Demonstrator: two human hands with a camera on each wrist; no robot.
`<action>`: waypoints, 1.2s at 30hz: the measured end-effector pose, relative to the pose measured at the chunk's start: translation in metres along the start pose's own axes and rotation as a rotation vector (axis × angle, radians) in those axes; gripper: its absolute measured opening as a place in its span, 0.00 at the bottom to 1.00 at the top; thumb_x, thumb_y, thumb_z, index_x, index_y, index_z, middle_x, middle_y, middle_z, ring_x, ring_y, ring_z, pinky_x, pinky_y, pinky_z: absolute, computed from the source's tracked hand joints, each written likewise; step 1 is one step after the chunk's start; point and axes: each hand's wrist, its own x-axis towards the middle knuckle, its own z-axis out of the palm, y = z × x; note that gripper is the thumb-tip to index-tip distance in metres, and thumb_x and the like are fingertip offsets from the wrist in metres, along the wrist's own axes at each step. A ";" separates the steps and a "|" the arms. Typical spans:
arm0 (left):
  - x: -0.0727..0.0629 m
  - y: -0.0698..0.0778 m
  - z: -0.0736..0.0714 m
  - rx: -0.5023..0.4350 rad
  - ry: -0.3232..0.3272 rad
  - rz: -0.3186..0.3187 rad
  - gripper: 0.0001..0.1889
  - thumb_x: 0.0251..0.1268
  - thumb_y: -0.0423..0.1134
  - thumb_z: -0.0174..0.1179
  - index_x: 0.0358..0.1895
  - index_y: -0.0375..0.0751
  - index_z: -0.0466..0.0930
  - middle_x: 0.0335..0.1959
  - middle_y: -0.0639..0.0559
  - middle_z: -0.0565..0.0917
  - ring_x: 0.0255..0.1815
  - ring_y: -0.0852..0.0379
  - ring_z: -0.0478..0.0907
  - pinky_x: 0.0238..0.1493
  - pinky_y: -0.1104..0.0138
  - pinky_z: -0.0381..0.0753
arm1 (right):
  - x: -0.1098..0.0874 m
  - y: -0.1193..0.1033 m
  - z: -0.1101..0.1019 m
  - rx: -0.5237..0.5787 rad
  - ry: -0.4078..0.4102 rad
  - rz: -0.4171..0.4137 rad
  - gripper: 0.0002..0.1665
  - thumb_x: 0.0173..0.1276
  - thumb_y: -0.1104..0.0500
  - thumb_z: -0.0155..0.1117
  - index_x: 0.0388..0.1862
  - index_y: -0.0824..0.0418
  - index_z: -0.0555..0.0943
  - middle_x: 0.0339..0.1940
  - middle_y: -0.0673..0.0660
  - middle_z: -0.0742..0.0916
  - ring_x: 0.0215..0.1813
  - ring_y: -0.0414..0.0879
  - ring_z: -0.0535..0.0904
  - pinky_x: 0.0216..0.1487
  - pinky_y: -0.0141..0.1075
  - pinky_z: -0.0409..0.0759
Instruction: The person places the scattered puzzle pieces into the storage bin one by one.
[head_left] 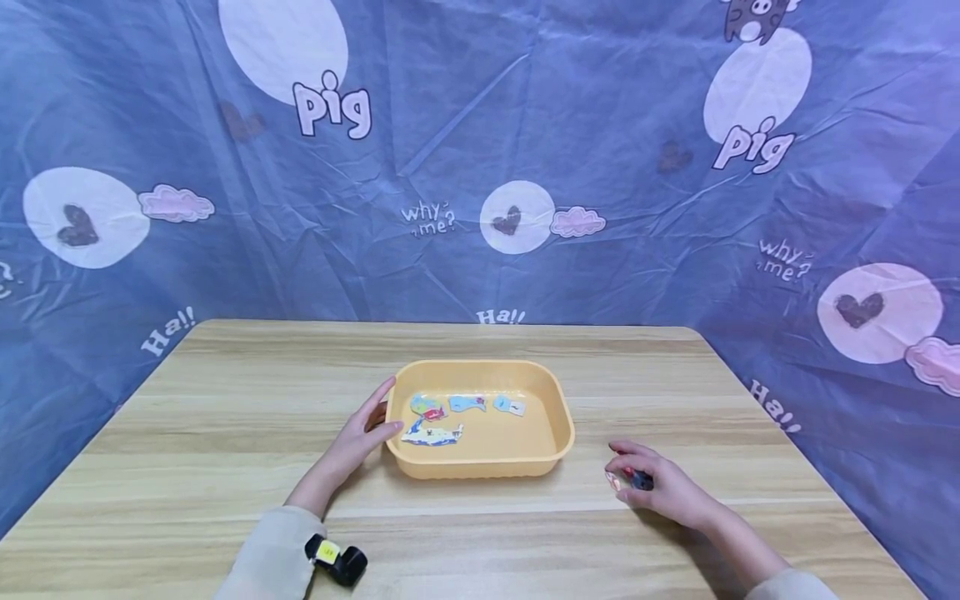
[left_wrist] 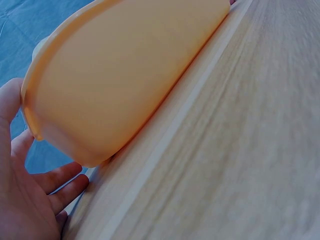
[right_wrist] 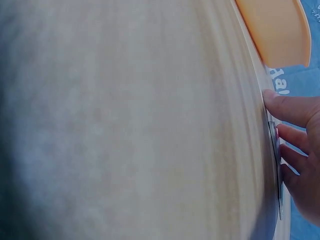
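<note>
My left hand (head_left: 358, 440) holds the left end of a yellow-orange plastic tray (head_left: 480, 469), thumb over the rim and the other fingers along the outside wall. Inside the tray several small flat printed pieces lie apart, among them a white-and-blue piece (head_left: 435, 434) and a light-blue piece (head_left: 467, 403). To the right of the tray, my right hand (head_left: 663, 492) arches low over the table. Its fingertips are right at a thin flat piece (right_wrist: 275, 160) with dark and red parts, partly hidden by the hand; in the right wrist view the thumb stands apart from that piece.
The tray stands on a light wood-grain table (head_left: 262, 367). Behind and at both sides hangs a blue printed curtain (head_left: 450, 283), close to the table's far edge. A black strap with a yellow label (head_left: 327, 551) sits at the left sleeve.
</note>
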 end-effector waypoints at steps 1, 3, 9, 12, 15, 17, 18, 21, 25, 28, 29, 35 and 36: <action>0.000 0.000 0.000 0.001 -0.001 0.001 0.35 0.57 0.36 0.54 0.66 0.54 0.48 0.59 0.39 0.63 0.58 0.45 0.59 0.57 0.52 0.54 | 0.000 0.000 0.000 -0.003 0.001 -0.002 0.17 0.44 0.65 0.68 0.36 0.59 0.78 0.50 0.68 0.74 0.50 0.66 0.65 0.51 0.15 0.47; 0.000 0.000 0.000 -0.002 -0.003 0.004 0.35 0.57 0.36 0.54 0.67 0.55 0.48 0.58 0.39 0.62 0.57 0.46 0.60 0.57 0.53 0.55 | 0.000 0.000 0.000 -0.008 0.000 -0.004 0.17 0.44 0.65 0.68 0.36 0.58 0.78 0.50 0.68 0.73 0.50 0.66 0.65 0.51 0.15 0.47; 0.000 0.000 0.000 -0.001 0.007 -0.008 0.35 0.57 0.37 0.54 0.66 0.58 0.49 0.59 0.41 0.63 0.57 0.47 0.60 0.56 0.53 0.56 | 0.001 0.001 0.000 -0.025 -0.013 -0.015 0.18 0.43 0.66 0.68 0.35 0.56 0.76 0.50 0.68 0.73 0.50 0.65 0.66 0.51 0.17 0.50; 0.000 0.000 0.000 -0.006 0.011 -0.007 0.35 0.56 0.37 0.55 0.66 0.59 0.49 0.59 0.41 0.63 0.57 0.47 0.60 0.56 0.53 0.56 | 0.001 -0.001 0.001 -0.023 -0.016 -0.012 0.18 0.43 0.67 0.68 0.34 0.56 0.76 0.50 0.68 0.73 0.50 0.65 0.66 0.52 0.19 0.51; 0.000 0.000 0.000 -0.002 0.012 -0.009 0.35 0.56 0.38 0.55 0.66 0.57 0.49 0.59 0.42 0.62 0.57 0.47 0.60 0.57 0.53 0.56 | 0.001 -0.002 0.001 -0.013 -0.011 0.007 0.18 0.42 0.67 0.68 0.34 0.55 0.75 0.50 0.68 0.73 0.51 0.65 0.65 0.52 0.20 0.50; 0.000 0.000 0.001 -0.002 0.012 -0.010 0.36 0.56 0.38 0.55 0.66 0.56 0.48 0.59 0.42 0.62 0.57 0.47 0.60 0.57 0.53 0.55 | 0.001 -0.002 0.002 -0.006 -0.011 0.018 0.18 0.42 0.67 0.68 0.34 0.55 0.75 0.50 0.68 0.73 0.52 0.65 0.64 0.51 0.20 0.49; 0.000 0.000 0.001 -0.002 0.013 -0.011 0.36 0.56 0.38 0.55 0.66 0.56 0.48 0.59 0.42 0.62 0.57 0.47 0.60 0.57 0.53 0.55 | 0.001 -0.002 0.002 -0.005 -0.010 0.018 0.18 0.42 0.67 0.68 0.34 0.55 0.75 0.50 0.68 0.73 0.52 0.65 0.64 0.51 0.20 0.49; 0.000 0.000 0.001 0.000 0.017 -0.015 0.35 0.56 0.38 0.55 0.66 0.58 0.49 0.59 0.42 0.62 0.57 0.47 0.60 0.57 0.53 0.55 | 0.002 -0.001 0.002 0.004 -0.009 0.023 0.18 0.43 0.67 0.67 0.33 0.54 0.75 0.51 0.67 0.72 0.52 0.65 0.63 0.51 0.19 0.47; 0.000 0.001 0.001 0.005 0.020 -0.020 0.35 0.56 0.37 0.55 0.66 0.58 0.49 0.59 0.42 0.62 0.57 0.47 0.60 0.57 0.52 0.54 | 0.002 -0.002 0.002 0.016 -0.006 0.034 0.16 0.43 0.65 0.68 0.32 0.54 0.74 0.51 0.67 0.72 0.53 0.65 0.62 0.51 0.19 0.46; -0.001 0.001 0.000 0.004 0.022 -0.020 0.35 0.56 0.38 0.55 0.66 0.57 0.48 0.60 0.42 0.62 0.58 0.47 0.60 0.57 0.52 0.54 | 0.002 -0.003 0.003 0.025 0.004 0.044 0.16 0.44 0.64 0.68 0.31 0.54 0.74 0.51 0.67 0.72 0.53 0.65 0.62 0.51 0.18 0.45; -0.001 0.001 0.000 0.004 0.022 -0.020 0.35 0.56 0.38 0.55 0.66 0.57 0.48 0.60 0.42 0.62 0.58 0.47 0.60 0.57 0.52 0.54 | 0.002 -0.003 0.003 0.031 0.008 0.047 0.15 0.44 0.64 0.68 0.31 0.55 0.74 0.50 0.67 0.73 0.53 0.65 0.63 0.51 0.17 0.45; 0.000 0.001 0.001 0.021 0.028 -0.029 0.35 0.56 0.39 0.55 0.66 0.59 0.49 0.60 0.43 0.62 0.58 0.47 0.59 0.57 0.52 0.53 | 0.003 -0.004 0.003 0.122 0.047 0.083 0.15 0.44 0.66 0.68 0.30 0.57 0.74 0.49 0.67 0.74 0.52 0.64 0.65 0.50 0.16 0.50; 0.000 0.002 0.001 0.022 0.028 -0.030 0.35 0.56 0.39 0.55 0.66 0.59 0.49 0.60 0.43 0.62 0.58 0.47 0.59 0.58 0.52 0.52 | 0.002 -0.005 0.003 0.135 0.051 0.097 0.14 0.44 0.65 0.68 0.30 0.58 0.74 0.49 0.67 0.74 0.52 0.64 0.65 0.50 0.16 0.51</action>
